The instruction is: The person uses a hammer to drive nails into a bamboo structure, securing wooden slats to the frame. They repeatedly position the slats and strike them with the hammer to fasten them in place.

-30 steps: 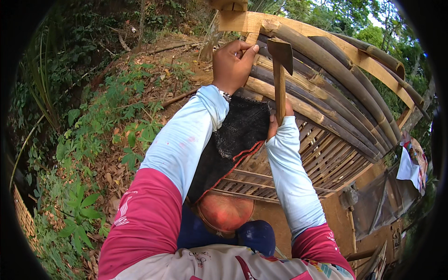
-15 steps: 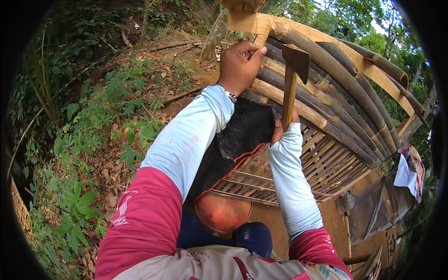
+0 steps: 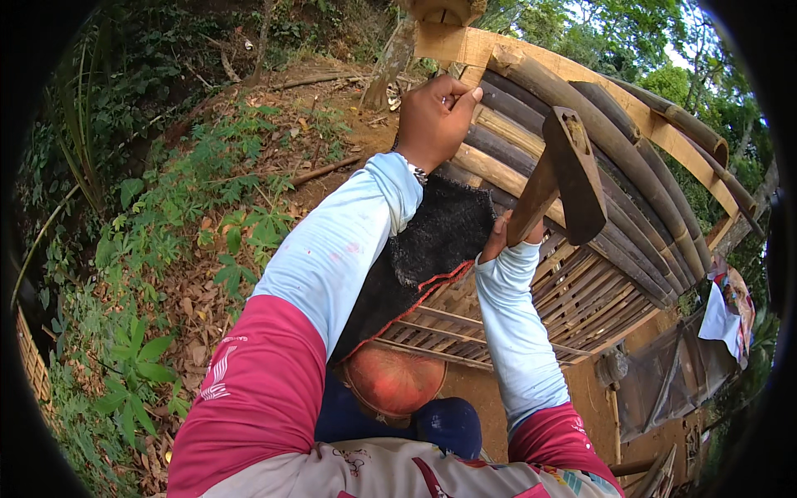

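Observation:
My right hand [image 3: 508,236] is wrapped round the wooden handle of a hatchet [image 3: 581,178], whose dark metal head is raised over the bamboo. Farther up, my left hand [image 3: 436,116] is closed in a pinch, thumb against fingers, beside the ends of the bamboo poles [image 3: 573,100] near a wooden upright. Whatever its fingertips hold is too small to make out. Below my left wrist, a black mesh cloth [image 3: 440,220] with an orange-red edge drapes over the slatted bamboo structure.
A curved pale wooden beam [image 3: 598,79] runs along the structure's far side. An orange-red round object [image 3: 395,378] sits near my dark-clothed legs. Plants [image 3: 241,232] and dry leaves cover the slope at left. A dark plastic sheet [image 3: 677,378] lies at right.
The hatchet has swung right and tilted, its head now larger and closer to view. My left hand keeps its pinch at the bamboo ends, with the whole view shifted slightly.

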`<action>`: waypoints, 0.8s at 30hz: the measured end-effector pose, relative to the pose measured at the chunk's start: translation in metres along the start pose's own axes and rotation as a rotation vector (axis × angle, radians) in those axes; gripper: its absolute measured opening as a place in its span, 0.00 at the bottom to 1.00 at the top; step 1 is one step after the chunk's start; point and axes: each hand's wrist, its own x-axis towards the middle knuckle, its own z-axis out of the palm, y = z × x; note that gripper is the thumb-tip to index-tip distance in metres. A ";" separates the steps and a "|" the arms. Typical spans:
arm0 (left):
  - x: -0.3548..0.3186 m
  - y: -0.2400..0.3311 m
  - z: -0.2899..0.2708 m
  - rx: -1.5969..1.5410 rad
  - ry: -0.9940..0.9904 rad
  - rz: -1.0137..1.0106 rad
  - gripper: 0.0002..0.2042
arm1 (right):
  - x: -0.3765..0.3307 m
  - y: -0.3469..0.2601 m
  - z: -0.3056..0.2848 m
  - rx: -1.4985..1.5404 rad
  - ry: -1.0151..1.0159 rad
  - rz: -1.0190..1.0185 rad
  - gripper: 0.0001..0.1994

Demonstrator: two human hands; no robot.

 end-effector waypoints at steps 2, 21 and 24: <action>0.001 0.001 -0.002 0.011 -0.003 -0.010 0.08 | 0.018 0.008 0.004 -0.353 -0.059 -0.078 0.20; -0.001 0.002 0.000 0.025 0.013 0.024 0.09 | 0.003 0.020 -0.016 -0.311 -0.099 -0.217 0.23; 0.007 -0.012 0.000 -0.024 0.033 0.040 0.08 | 0.010 -0.008 0.004 -0.343 -0.073 0.048 0.23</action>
